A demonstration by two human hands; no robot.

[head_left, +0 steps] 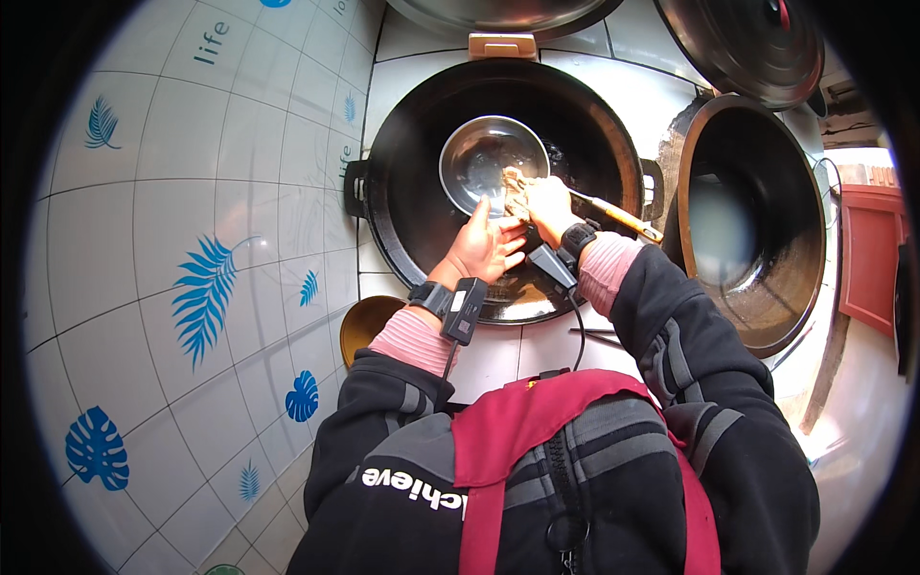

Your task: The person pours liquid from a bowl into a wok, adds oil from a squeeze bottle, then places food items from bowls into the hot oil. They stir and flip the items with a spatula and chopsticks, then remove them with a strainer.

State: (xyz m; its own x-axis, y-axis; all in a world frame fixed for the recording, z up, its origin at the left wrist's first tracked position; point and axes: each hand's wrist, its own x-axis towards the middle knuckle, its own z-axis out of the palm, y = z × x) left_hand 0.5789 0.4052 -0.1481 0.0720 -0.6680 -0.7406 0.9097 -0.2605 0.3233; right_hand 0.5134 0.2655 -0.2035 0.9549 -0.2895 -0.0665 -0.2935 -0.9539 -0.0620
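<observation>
A large black two-handled wok [424, 237] is set in front of me, with a round metal bowl [467, 162] inside it. My right hand [552, 205] grips a crumpled brown-and-white cloth [514, 192] at the bowl's near right rim. Palm up and fingers apart, my left hand [485, 244] is just below the cloth and the bowl's near edge, holding nothing. A wooden-handled utensil [625, 218] extends over the wok's right side; its other end is hidden behind my right hand, so I cannot tell if it joins the bowl.
At the right, a deep dark pan [755, 309] holds cloudy liquid. Metal lids stand at the back [503, 11] and back right [740, 50]. A yellow-brown bowl [366, 327] sits near my left wrist. The white tiled wall [237, 158] bounds the left side.
</observation>
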